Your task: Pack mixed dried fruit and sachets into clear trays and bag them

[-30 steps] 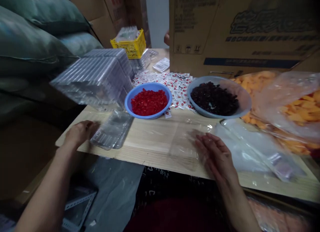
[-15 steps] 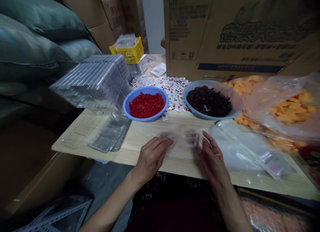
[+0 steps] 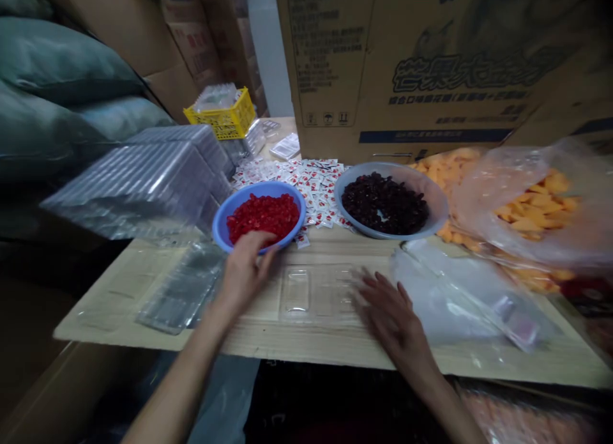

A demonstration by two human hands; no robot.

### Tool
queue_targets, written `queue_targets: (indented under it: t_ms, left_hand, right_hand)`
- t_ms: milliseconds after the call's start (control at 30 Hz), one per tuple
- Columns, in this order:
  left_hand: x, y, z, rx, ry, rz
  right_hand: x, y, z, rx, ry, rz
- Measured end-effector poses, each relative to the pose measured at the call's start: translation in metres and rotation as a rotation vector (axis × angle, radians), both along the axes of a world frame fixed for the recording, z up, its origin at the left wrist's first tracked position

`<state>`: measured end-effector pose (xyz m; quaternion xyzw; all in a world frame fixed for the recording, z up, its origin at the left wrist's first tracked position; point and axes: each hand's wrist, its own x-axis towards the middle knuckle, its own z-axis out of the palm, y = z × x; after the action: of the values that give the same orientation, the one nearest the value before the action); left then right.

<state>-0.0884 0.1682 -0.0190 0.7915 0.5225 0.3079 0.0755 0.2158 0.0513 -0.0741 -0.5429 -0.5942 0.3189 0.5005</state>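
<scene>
A clear plastic tray (image 3: 297,294) with shallow compartments lies flat on the wooden table in front of me. My left hand (image 3: 249,262) is at the near rim of the blue bowl (image 3: 220,230), fingers apart and curved over the edge. Red dried fruit pieces (image 3: 263,215) fill that bowl; whether my fingertips touch them I cannot tell. My right hand (image 3: 387,310), smeared by motion, is spread over the right end of the tray and holds nothing visible. Beyond it stands a pale blue bowl (image 3: 345,217) of dark dried fruit (image 3: 385,203).
Stacked clear trays (image 3: 158,176) stand at the left, with flat clear trays (image 3: 182,290) nearer. Small printed sachets (image 3: 318,188) lie behind the bowls. Plastic bags (image 3: 440,297) and orange pieces (image 3: 536,207) lie right. A big carton (image 3: 431,61) and yellow basket (image 3: 220,121) stand behind.
Both hands have let go of the clear tray, which now lies on the table. My left hand has moved left and forward to the red fruit bowl. The camera view has shifted.
</scene>
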Motion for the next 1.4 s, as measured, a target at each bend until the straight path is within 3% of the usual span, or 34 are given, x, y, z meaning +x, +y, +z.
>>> queue_targets:
  t_ms: [67,167,267,333,400,500,600,700,833,967,1133,1267,1400]
  left_hand:
    - [-0.017,0.052,0.001,-0.172,0.122,0.085]
    - [-0.025,0.112,-0.010,-0.566,0.240,-0.007]
    - [-0.023,0.133,-0.015,-0.692,0.305,-0.080]
    - [-0.025,0.133,-0.014,-0.690,0.337,-0.081]
    - [-0.031,0.128,-0.013,-0.653,0.315,-0.073]
    - [-0.041,0.118,-0.017,-0.534,0.228,-0.002]
    - [-0.045,0.109,-0.023,-0.397,0.138,0.093]
    - [-0.041,0.103,-0.024,-0.315,0.086,0.172]
    - [-0.036,0.100,-0.023,-0.255,0.046,0.240]
    - [-0.036,0.097,-0.022,-0.233,0.036,0.258]
    - [-0.035,0.092,-0.019,-0.169,-0.012,0.275]
    - [-0.036,0.090,-0.021,-0.078,-0.100,0.288]
    - [-0.035,0.089,-0.026,0.012,-0.186,0.342]
  right_hand:
    - [0.025,0.029,0.021,0.068,-0.040,-0.105]
    - [0.068,0.095,0.043,0.100,-0.298,-0.221]
    - [0.098,0.163,0.042,-0.202,-0.718,-0.130]
    - [0.106,0.197,0.035,-0.311,-0.828,-0.102]
    - [0.110,0.218,0.027,-0.315,-0.866,-0.131]
    - [0.116,0.238,0.021,-0.227,-0.957,-0.271]
    - [0.127,0.253,0.018,-0.276,-1.017,-0.344]
    - [0.135,0.266,0.019,-0.343,-1.026,-0.267]
    - [0.130,0.282,0.035,-0.317,-1.046,-0.141]
    - [0.094,0.307,0.044,-0.223,-1.019,-0.001]
    - [0.053,0.332,0.028,-0.208,-0.987,0.117]
    - [0.060,0.333,0.023,-0.131,-0.997,0.172]
    - [0.087,0.315,0.030,-0.057,-1.007,0.240]
